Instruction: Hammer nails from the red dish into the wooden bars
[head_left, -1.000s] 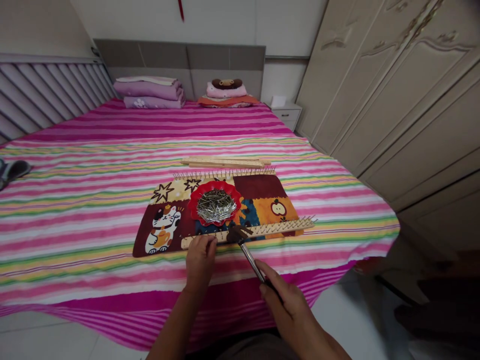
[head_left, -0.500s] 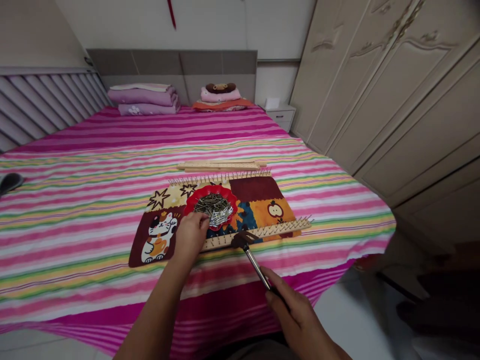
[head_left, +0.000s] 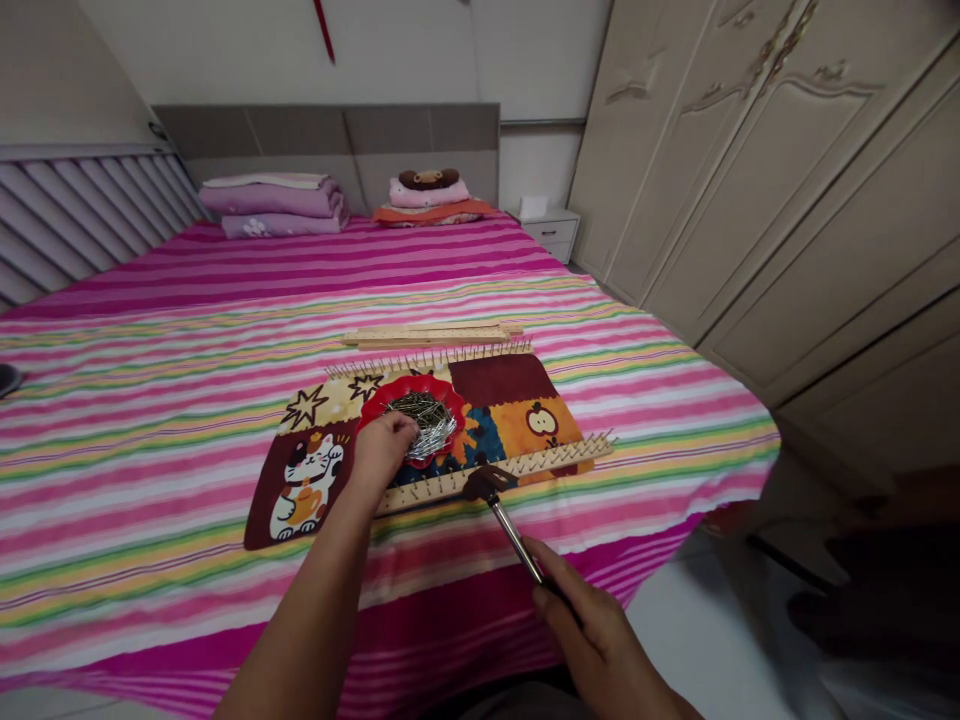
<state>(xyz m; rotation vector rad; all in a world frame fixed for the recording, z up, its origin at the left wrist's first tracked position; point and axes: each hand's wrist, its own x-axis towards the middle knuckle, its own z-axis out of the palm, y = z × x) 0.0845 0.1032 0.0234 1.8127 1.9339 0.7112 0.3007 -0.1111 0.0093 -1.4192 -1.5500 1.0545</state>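
My left hand (head_left: 381,450) reaches over the near left rim of a red scalloped bowl (head_left: 370,407), its fingers pinched together at the nails (head_left: 431,420) heaped inside. Whatever lies between the fingertips is hidden. My right hand (head_left: 581,620) is wrapped around the dark grip of a claw hammer (head_left: 517,540) with a metal shaft. The hammer's dark head rests at the near wooden strip (head_left: 551,460), which has many nails standing in it. Bowl and strip lie on a patterned mat (head_left: 502,380) with a cat and an apple printed on it.
A second nail-studded strip (head_left: 427,358) runs along the mat's far edge. Beyond it lie bare wooden strips (head_left: 431,335) on the striped bedspread (head_left: 150,420). Folded bedding (head_left: 274,205) sits near the headboard (head_left: 300,130). A wardrobe (head_left: 750,180) stands to the right.
My left hand has moved slightly further over the nails in the bowl. The hammer stays nearly still in my right hand, and the view has shifted a little.
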